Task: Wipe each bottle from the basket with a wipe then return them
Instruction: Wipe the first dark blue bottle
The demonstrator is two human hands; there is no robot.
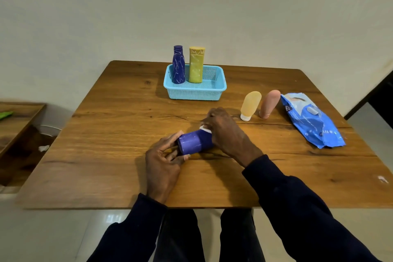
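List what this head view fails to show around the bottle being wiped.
- Head view: far end of the purple plastic bottle, covered by the right hand.
- Head view: most of the white wipe, tucked under that hand.
- Head view: print on the blue wipes pack, too small to read.
- Head view: white scrap on the wooden table, too small to identify.

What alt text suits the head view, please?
A person's left hand holds a purple bottle on its side at a table while the right hand presses a white wipe to it. Behind, a blue basket holds a navy bottle and a yellow bottle, upright.
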